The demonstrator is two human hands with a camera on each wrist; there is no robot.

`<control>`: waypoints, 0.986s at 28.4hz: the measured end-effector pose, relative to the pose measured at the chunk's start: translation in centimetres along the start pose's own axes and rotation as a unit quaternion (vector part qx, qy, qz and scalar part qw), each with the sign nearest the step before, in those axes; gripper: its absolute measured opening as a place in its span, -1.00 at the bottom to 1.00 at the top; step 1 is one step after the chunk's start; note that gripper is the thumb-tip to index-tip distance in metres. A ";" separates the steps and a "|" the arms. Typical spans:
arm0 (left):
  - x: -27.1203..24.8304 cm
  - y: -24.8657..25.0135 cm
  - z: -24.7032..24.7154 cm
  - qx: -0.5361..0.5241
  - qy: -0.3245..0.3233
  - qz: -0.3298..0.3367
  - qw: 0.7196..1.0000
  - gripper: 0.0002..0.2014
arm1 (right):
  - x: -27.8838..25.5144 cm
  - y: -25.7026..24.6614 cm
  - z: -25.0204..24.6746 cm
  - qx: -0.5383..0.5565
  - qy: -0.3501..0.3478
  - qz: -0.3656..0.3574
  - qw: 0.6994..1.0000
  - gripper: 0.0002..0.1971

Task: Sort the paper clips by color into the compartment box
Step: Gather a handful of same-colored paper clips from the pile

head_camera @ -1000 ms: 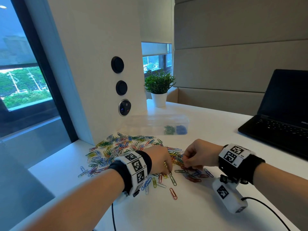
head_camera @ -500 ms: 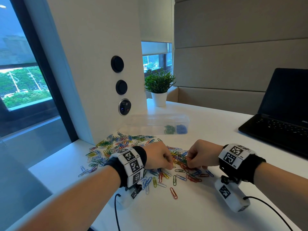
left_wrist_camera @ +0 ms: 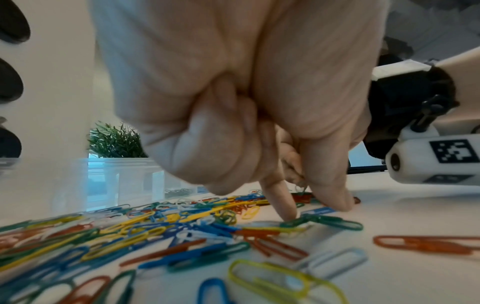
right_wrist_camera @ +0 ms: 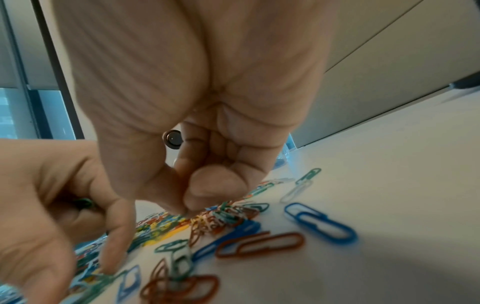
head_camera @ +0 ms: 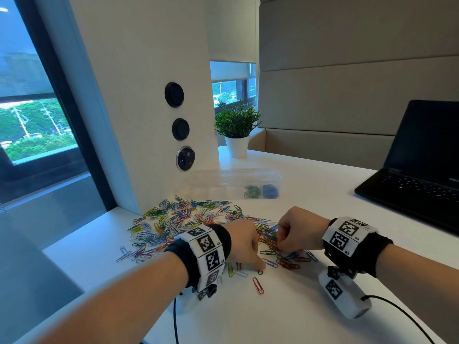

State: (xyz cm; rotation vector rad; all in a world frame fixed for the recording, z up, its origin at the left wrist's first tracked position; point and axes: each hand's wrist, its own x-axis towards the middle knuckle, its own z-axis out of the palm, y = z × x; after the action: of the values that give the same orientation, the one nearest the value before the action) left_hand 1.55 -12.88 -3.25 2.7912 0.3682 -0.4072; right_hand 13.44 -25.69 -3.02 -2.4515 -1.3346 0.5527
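Note:
A spread of mixed-colour paper clips (head_camera: 178, 219) covers the white table (head_camera: 323, 194). Behind it lies the clear compartment box (head_camera: 223, 180), with green clips (head_camera: 252, 191) and blue clips (head_camera: 270, 191) in its two right cells. My left hand (head_camera: 259, 268) presses its index finger on a green clip (left_wrist_camera: 324, 221) at the pile's near edge. Its other fingers curl round green clips (right_wrist_camera: 83, 202) in the palm. My right hand (head_camera: 280, 245) is curled over the pile's right part, thumb and index (right_wrist_camera: 185, 212) pinching a clip whose colour I cannot tell.
A black laptop (head_camera: 422, 175) stands open at the right. A potted plant (head_camera: 236, 130) sits behind the box. A white pillar with round black sockets (head_camera: 173, 94) rises at the back left, and the table edge drops off on the left. A lone red clip (head_camera: 258, 285) lies nearest me.
My left hand rose slightly, then came down nearer me and to the right onto a green clip. The right hand stayed over the same part of the pile.

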 end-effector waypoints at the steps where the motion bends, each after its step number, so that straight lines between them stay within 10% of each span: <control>1: -0.1 0.0 0.1 0.004 -0.001 -0.005 1.000 -0.68 | 0.0 0.0 0.0 0.002 0.001 -0.002 1.000 -0.81; 28: -0.2 -0.6 0.1 -0.040 0.027 0.012 0.999 -0.79 | 1.3 -2.1 1.7 -0.147 -0.043 -0.043 0.987 -0.84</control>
State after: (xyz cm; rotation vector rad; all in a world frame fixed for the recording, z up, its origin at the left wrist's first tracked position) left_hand 1.13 -12.42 -3.42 2.7290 0.3544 -0.3056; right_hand 11.74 -23.37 -3.87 -2.6080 -1.6545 0.4731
